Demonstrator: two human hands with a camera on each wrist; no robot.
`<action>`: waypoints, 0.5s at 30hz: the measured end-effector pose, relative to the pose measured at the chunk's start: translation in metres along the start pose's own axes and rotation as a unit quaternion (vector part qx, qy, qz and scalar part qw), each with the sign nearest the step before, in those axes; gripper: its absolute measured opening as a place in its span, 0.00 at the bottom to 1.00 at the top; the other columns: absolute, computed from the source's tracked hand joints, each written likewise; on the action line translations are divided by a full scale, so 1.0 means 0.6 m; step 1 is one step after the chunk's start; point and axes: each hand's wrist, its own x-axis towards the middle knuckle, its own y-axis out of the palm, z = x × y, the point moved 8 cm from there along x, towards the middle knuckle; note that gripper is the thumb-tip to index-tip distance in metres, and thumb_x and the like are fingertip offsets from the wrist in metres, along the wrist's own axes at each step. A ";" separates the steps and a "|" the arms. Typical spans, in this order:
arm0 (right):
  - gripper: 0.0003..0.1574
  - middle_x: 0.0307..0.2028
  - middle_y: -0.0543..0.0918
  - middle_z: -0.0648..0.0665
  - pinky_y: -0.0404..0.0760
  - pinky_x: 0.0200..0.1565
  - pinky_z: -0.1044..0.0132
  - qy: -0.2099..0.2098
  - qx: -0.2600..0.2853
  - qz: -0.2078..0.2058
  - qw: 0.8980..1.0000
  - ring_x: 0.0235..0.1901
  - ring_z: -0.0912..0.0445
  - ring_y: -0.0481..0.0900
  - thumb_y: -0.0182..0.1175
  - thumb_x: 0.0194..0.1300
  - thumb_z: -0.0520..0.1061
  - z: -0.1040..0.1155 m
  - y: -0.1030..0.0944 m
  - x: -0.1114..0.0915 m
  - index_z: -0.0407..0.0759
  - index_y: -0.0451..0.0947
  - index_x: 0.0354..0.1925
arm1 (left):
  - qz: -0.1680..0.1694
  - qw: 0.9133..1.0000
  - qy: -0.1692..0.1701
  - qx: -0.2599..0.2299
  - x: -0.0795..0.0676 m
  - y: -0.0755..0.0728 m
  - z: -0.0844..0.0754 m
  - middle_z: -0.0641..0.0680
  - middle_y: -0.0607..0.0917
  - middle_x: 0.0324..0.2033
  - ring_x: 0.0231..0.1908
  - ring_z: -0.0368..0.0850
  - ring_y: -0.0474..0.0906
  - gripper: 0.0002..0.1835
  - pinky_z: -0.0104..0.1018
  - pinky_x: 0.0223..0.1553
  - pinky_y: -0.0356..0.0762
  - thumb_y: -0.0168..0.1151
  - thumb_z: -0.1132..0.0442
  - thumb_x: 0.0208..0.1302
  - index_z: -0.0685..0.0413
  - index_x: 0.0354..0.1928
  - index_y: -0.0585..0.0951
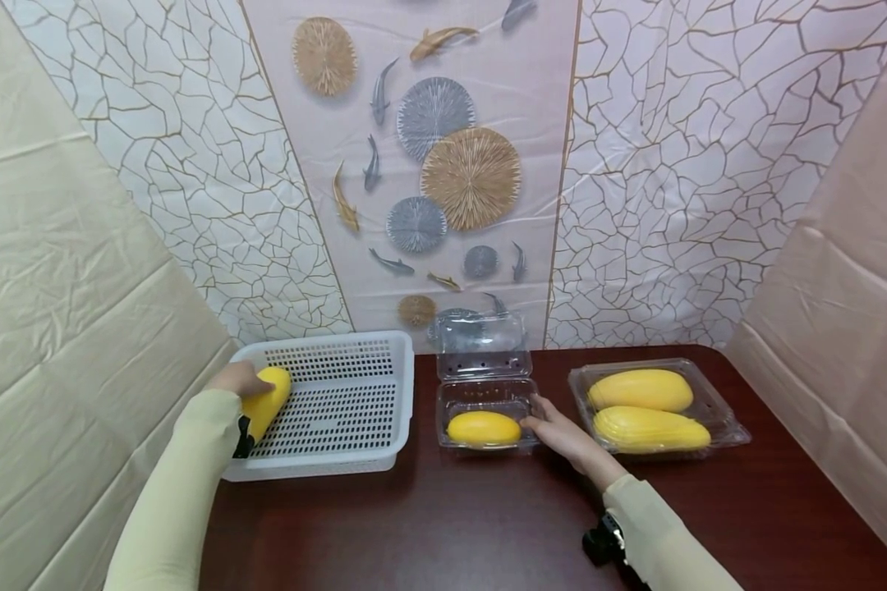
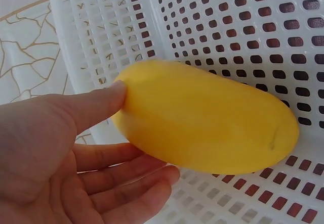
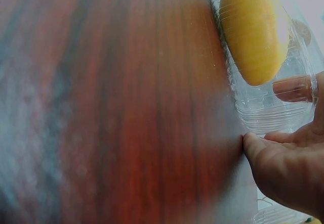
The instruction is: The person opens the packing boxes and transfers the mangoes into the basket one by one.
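In the head view my left hand (image 1: 238,379) is at the left end of a white plastic basket (image 1: 402,394), holding a yellow mango (image 1: 266,402). The left wrist view shows the thumb on one end of this mango (image 2: 207,118) and the fingers curled along its lower side. My right hand (image 1: 562,431) grips the right wall of a clear plastic clamshell box (image 1: 443,410); its lid (image 1: 480,345) stands raised at the back. Another mango (image 1: 484,428) lies inside, along the box's front. In the right wrist view a digit shows through the clear wall.
A closed clear box (image 1: 732,431) with two mangoes (image 1: 643,390) sits on the right of the dark red-brown table (image 1: 443,525). A patterned cloth backdrop (image 1: 636,205) hangs behind, and beige cloth (image 1: 843,312) covers both sides.
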 end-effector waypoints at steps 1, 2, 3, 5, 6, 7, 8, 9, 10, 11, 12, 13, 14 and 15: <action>0.47 0.75 0.46 0.22 0.51 0.72 0.40 0.000 0.000 0.000 1.000 0.75 0.32 0.45 0.50 0.75 0.45 0.000 0.000 0.000 0.26 0.38 0.77 | 0.000 1.000 -0.002 -0.002 -0.001 0.000 0.001 0.72 0.79 0.44 0.44 0.63 0.78 0.32 0.59 0.51 0.76 0.61 0.56 0.69 0.81 0.59 0.68; 0.47 0.75 0.46 0.22 0.51 0.72 0.40 0.001 0.000 -0.001 1.000 0.75 0.32 0.45 0.50 0.75 0.45 -0.001 0.000 0.000 0.26 0.38 0.77 | 0.000 1.000 -0.003 -0.004 -0.001 0.000 0.001 0.72 0.79 0.44 0.44 0.63 0.78 0.32 0.59 0.51 0.76 0.61 0.56 0.69 0.81 0.59 0.68; 0.47 0.75 0.46 0.22 0.51 0.72 0.40 0.001 0.001 -0.001 1.000 0.75 0.32 0.45 0.50 0.75 0.45 -0.001 0.000 0.001 0.26 0.38 0.77 | -0.001 1.000 -0.004 -0.007 -0.001 0.000 0.002 0.73 0.79 0.45 0.44 0.63 0.77 0.32 0.58 0.52 0.76 0.61 0.55 0.69 0.80 0.59 0.68; 0.47 0.75 0.46 0.22 0.51 0.72 0.40 0.002 0.001 -0.001 1.000 0.75 0.32 0.45 0.50 0.75 0.45 -0.001 0.000 0.001 0.26 0.38 0.77 | 0.001 1.000 -0.002 -0.011 -0.002 0.000 0.000 0.74 0.78 0.47 0.45 0.63 0.77 0.33 0.58 0.52 0.76 0.61 0.55 0.69 0.81 0.60 0.67; 0.47 0.75 0.46 0.23 0.51 0.72 0.40 0.002 0.002 -0.001 1.000 0.75 0.32 0.45 0.50 0.75 0.45 -0.001 0.000 0.001 0.26 0.38 0.77 | 0.001 1.000 -0.001 -0.013 -0.002 0.001 0.000 0.74 0.77 0.48 0.46 0.63 0.76 0.34 0.58 0.53 0.75 0.61 0.55 0.69 0.81 0.60 0.67; 0.47 0.75 0.46 0.23 0.51 0.72 0.40 0.002 0.002 0.000 1.000 0.75 0.32 0.45 0.50 0.75 0.45 -0.001 0.000 0.001 0.26 0.38 0.77 | 0.001 1.000 0.002 -0.012 -0.002 0.001 -0.001 0.75 0.77 0.48 0.46 0.63 0.76 0.34 0.58 0.53 0.75 0.61 0.55 0.69 0.82 0.61 0.66; 0.47 0.75 0.46 0.23 0.51 0.72 0.40 0.002 0.003 0.000 1.000 0.75 0.32 0.45 0.50 0.75 0.45 -0.001 0.001 0.001 0.26 0.38 0.77 | 0.003 1.000 0.005 -0.012 -0.002 0.001 -0.002 0.75 0.77 0.48 0.46 0.63 0.76 0.35 0.58 0.53 0.76 0.61 0.55 0.69 0.83 0.60 0.66; 0.47 0.75 0.46 0.23 0.51 0.72 0.40 0.002 0.002 0.001 1.000 0.75 0.32 0.45 0.50 0.75 0.45 0.000 0.001 0.001 0.26 0.38 0.77 | 0.004 1.000 0.005 -0.011 -0.002 0.002 -0.002 0.74 0.77 0.48 0.46 0.63 0.77 0.35 0.58 0.53 0.76 0.61 0.54 0.69 0.83 0.60 0.67; 0.47 0.75 0.46 0.23 0.51 0.72 0.40 0.002 0.002 0.002 1.000 0.75 0.32 0.45 0.50 0.75 0.46 0.000 0.001 0.000 0.26 0.38 0.77 | 0.006 1.000 0.006 -0.008 -0.002 0.002 -0.003 0.74 0.78 0.47 0.45 0.63 0.77 0.35 0.57 0.52 0.76 0.62 0.54 0.69 0.83 0.60 0.67; 0.47 0.75 0.46 0.23 0.52 0.72 0.40 0.002 0.002 0.003 1.000 0.75 0.32 0.45 0.50 0.75 0.46 0.000 0.001 0.000 0.26 0.38 0.77 | 0.007 1.000 0.006 -0.005 -0.001 0.003 -0.002 0.73 0.79 0.46 0.45 0.62 0.77 0.34 0.57 0.51 0.77 0.61 0.54 0.69 0.82 0.60 0.68; 0.47 0.75 0.46 0.23 0.52 0.72 0.40 0.003 0.003 0.003 1.000 0.75 0.33 0.44 0.50 0.75 0.46 0.000 0.001 -0.001 0.27 0.38 0.77 | 0.009 1.000 0.007 -0.002 0.000 0.003 -0.002 0.73 0.79 0.45 0.44 0.62 0.78 0.34 0.57 0.50 0.77 0.62 0.54 0.68 0.82 0.59 0.69; 0.48 0.75 0.45 0.23 0.52 0.72 0.40 0.003 0.003 0.003 1.000 0.75 0.33 0.44 0.50 0.75 0.46 0.001 0.001 -0.001 0.27 0.37 0.77 | 0.011 1.000 0.007 0.000 0.000 0.004 -0.004 0.72 0.80 0.44 0.43 0.61 0.78 0.34 0.56 0.49 0.78 0.62 0.54 0.68 0.82 0.58 0.69; 0.48 0.75 0.45 0.23 0.52 0.72 0.40 0.003 0.003 0.003 1.000 0.75 0.33 0.44 0.50 0.75 0.46 0.001 0.001 -0.002 0.27 0.37 0.77 | 0.012 1.000 0.007 0.002 0.000 0.004 -0.004 0.71 0.80 0.43 0.43 0.61 0.78 0.33 0.55 0.48 0.78 0.62 0.53 0.68 0.82 0.58 0.70; 0.48 0.75 0.45 0.23 0.52 0.72 0.40 0.003 0.003 0.004 1.000 0.75 0.33 0.44 0.50 0.75 0.46 0.001 0.001 -0.002 0.27 0.37 0.77 | 0.014 1.000 0.009 0.006 0.001 0.005 -0.005 0.70 0.81 0.43 0.42 0.60 0.78 0.33 0.54 0.48 0.79 0.62 0.53 0.68 0.81 0.57 0.71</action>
